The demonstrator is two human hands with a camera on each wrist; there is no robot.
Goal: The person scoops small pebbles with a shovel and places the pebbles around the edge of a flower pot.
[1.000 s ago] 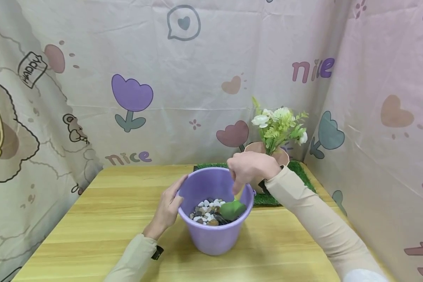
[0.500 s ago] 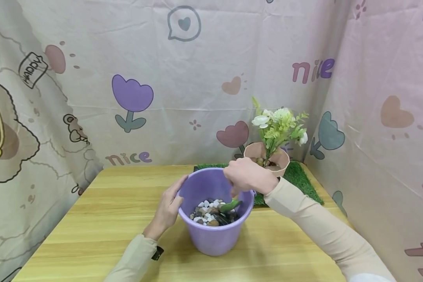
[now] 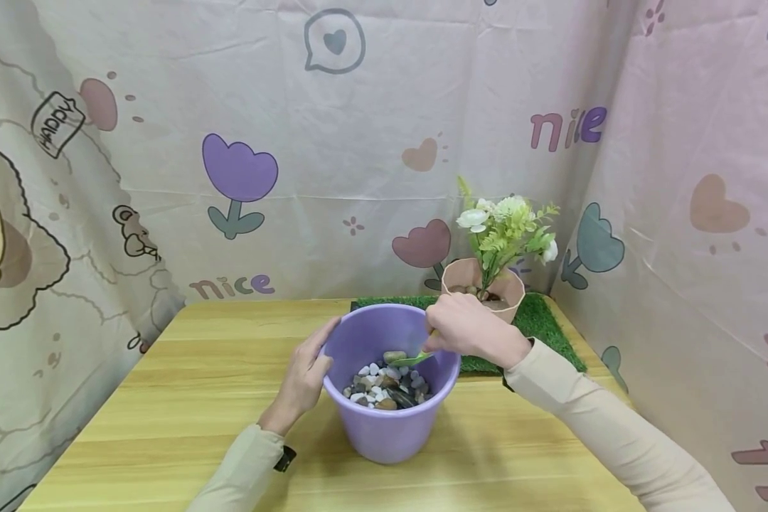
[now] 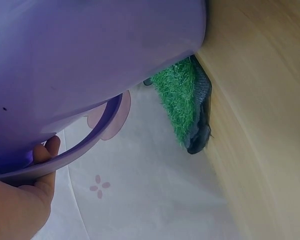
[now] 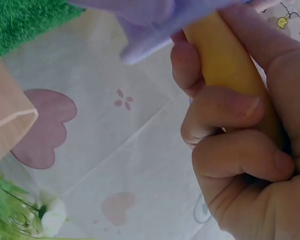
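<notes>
A purple bucket (image 3: 390, 435) stands on the wooden table, with white, brown and dark pebbles (image 3: 372, 390) at its bottom. My left hand (image 3: 302, 377) grips its left side; in the left wrist view, the fingers curl round the bucket's handle (image 4: 92, 140) near the rim. My right hand (image 3: 476, 331), over the bucket's right rim, holds a small trowel (image 3: 409, 361) with a green blade. Its yellow handle (image 5: 227, 62) lies within the curled fingers in the right wrist view. At the blade's tip is a larger tan stone (image 3: 394, 356), inside the bucket.
Behind the right hand, a pink pot (image 3: 464, 274) holding white flowers (image 3: 508, 220) and some stones stands on a green grass mat (image 3: 540, 331). A printed cloth (image 3: 333, 142) hangs behind and beside the wooden table (image 3: 217, 370).
The trowel has risen from the pebbles, its blade tilting flatter, and a tan stone now shows at its tip. My right hand has shifted slightly right and down. The left hand has stayed put.
</notes>
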